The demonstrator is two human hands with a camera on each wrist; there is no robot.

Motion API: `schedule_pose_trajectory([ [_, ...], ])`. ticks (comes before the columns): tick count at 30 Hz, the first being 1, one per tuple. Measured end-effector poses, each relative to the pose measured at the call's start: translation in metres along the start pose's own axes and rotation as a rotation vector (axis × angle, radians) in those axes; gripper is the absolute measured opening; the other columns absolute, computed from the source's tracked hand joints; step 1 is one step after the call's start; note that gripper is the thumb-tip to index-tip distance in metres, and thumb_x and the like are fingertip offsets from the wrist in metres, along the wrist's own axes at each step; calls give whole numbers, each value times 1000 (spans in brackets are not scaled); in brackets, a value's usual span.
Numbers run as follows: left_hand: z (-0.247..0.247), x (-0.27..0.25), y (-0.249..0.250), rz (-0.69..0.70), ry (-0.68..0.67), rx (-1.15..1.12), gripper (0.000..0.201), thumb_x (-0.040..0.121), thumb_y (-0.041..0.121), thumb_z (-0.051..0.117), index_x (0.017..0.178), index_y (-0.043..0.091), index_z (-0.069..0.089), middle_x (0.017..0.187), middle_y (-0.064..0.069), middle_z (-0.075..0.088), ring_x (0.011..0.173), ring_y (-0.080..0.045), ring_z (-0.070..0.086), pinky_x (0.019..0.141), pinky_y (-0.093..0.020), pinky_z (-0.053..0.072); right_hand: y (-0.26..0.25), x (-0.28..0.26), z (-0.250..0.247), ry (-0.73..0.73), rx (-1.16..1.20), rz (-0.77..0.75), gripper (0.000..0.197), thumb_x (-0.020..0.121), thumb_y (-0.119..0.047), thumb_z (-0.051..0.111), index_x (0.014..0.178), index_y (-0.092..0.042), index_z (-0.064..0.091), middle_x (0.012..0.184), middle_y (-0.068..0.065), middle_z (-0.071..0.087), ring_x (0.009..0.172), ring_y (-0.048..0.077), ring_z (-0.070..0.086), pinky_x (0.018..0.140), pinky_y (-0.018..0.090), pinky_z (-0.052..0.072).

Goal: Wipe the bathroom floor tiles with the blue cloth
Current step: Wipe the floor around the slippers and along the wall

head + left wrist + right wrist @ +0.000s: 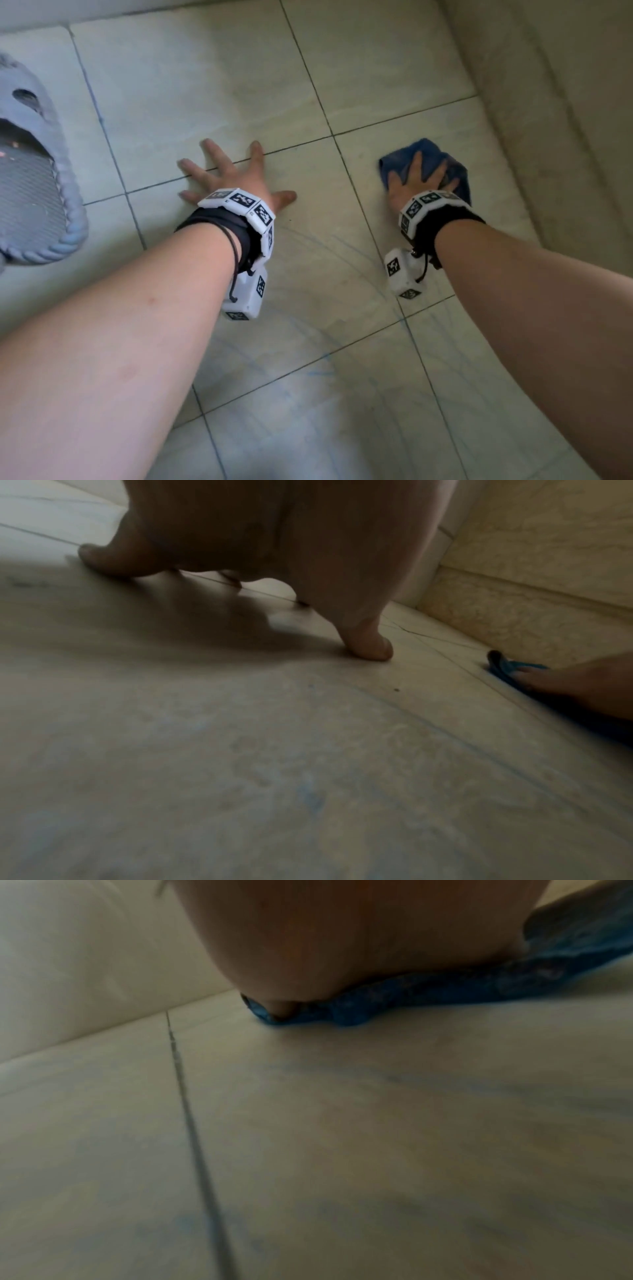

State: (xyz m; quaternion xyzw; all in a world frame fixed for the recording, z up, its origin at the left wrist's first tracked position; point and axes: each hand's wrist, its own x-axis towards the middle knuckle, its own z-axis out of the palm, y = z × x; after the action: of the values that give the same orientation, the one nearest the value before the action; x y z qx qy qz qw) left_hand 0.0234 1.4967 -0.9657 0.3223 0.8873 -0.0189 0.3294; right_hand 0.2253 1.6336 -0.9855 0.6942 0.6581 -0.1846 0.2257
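Right hand (416, 183) presses flat, fingers spread, on blue cloth (430, 150) by the wall, left hand (233, 178) splayed bare on floor tiles (308, 274) w/ nothing held; wet tile could slip that prop, cloth may bunch.

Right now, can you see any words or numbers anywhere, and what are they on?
No readable words or numbers anywhere.
White wristbands on both wrists: only black-and-white square code patterns, no letters.
Blue cloth: no label showing.
Grey slipper: no brand visible.
Floor tiles: plain.
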Motion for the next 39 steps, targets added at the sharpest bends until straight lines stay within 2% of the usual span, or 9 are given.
schedule_pose_trajectory([
  [4, -5, 5, 6, -18, -26, 3, 98, 79, 73, 63, 153, 47, 4, 160, -17, -27, 140, -61, -16, 108, -76, 11, -31, -4, -3, 9, -3, -29, 72, 97, -64, 20, 154, -35, -13, 160, 9, -25, 145, 47, -15, 114, 62, -6],
  [7, -6, 10, 11, -57, -45, -1, 106, 75, 74, 66, 153, 50, -1, 159, -17, -31, 142, -59, -17, 107, -77, 12, -54, -38, 16, 13, 9, -168, 71, 99, -58, 27, 154, -36, -11, 160, 6, -24, 146, 41, -17, 115, 59, -3],
  [10, -8, 11, 15, -81, -59, -4, 111, 71, 76, 68, 151, 53, -4, 158, -16, -32, 142, -57, -18, 106, -77, 13, -38, -64, 34, -34, -11, -283, 69, 99, -56, 30, 153, -39, -10, 160, 0, -25, 147, 34, -17, 116, 58, -2],
  [15, -11, 8, 16, -75, -72, 13, 110, 71, 77, 67, 152, 52, -3, 159, -16, -31, 143, -57, -17, 105, -78, 14, 43, -42, 22, -19, 59, -43, 68, 100, -57, 30, 154, -40, -8, 162, 1, -22, 148, 33, -15, 118, 59, 2],
  [19, -10, 8, 17, -77, -74, 14, 109, 73, 76, 67, 152, 51, -4, 159, -17, -31, 142, -58, -17, 106, -77, 14, 23, -13, -3, -23, 146, 105, 69, 99, -62, 24, 153, -38, -12, 161, 4, -24, 146, 41, -16, 118, 58, -3],
  [24, -9, 9, 17, -79, -73, 7, 109, 73, 76, 66, 153, 51, -3, 158, -17, -32, 142, -57, -18, 105, -78, 13, -19, -32, 9, 40, 87, -53, 68, 101, -56, 27, 154, -36, -10, 161, 5, -22, 147, 40, -15, 116, 60, -1],
  [28, -11, 6, 17, -85, -70, 13, 108, 73, 76, 66, 153, 51, -4, 158, -17, -32, 143, -56, -18, 106, -77, 12, -2, -73, 38, 19, -21, -238, 68, 101, -53, 29, 154, -36, -9, 161, 3, -22, 148, 34, -15, 117, 59, 0],
  [35, -10, 5, 14, -48, -56, 38, 108, 73, 80, 62, 152, 51, -5, 159, -15, -31, 142, -58, -17, 109, -75, 10, 23, -86, 56, 13, -36, -227, 68, 100, -54, 28, 154, -37, -11, 161, 1, -24, 148, 30, -16, 116, 60, 0],
  [39, -10, 2, -12, 73, -36, 62, 90, 82, 76, 54, 153, 49, 4, 162, -9, -24, 145, -51, -16, 113, -71, 9, 23, -84, 57, 29, -52, -207, 67, 101, -54, 28, 154, -37, -10, 161, 0, -22, 148, 29, -15, 117, 59, 2],
])
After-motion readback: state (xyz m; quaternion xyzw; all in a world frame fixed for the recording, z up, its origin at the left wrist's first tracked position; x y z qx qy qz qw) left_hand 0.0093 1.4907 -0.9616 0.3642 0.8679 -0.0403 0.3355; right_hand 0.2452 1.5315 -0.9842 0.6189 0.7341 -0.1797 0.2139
